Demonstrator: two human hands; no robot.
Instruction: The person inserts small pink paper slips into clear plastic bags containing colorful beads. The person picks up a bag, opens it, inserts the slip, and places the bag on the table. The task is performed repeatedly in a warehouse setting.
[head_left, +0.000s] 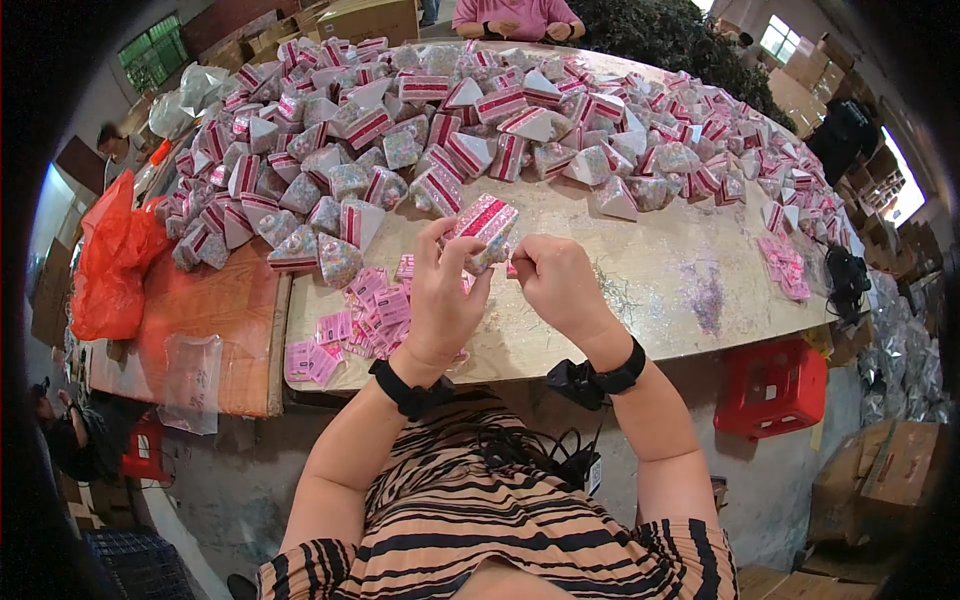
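In front of me my left hand (440,295) holds a toy cake slice (488,222) between thumb and fingers. The slice is wedge-shaped, with a white-and-deep-pink striped side and a speckled, glittery face. Just right of it, my right hand (558,285) is closed in a pinch. A bit of pink, seemingly a tag (511,270), shows at its fingertips; most of it is hidden. Below my left hand lies a loose heap of pink printed tags (375,310) on the table. A large pile of similar cake slices (400,150) spreads across the table's far side.
The pale wooden table (620,270) carries scattered glitter. Another pink stack of tags (783,268) lies at right. A red plastic bag (115,260) sits at left, a red stool (770,390) below the right edge. Across the table, a person in pink (515,15) has both hands near the pile.
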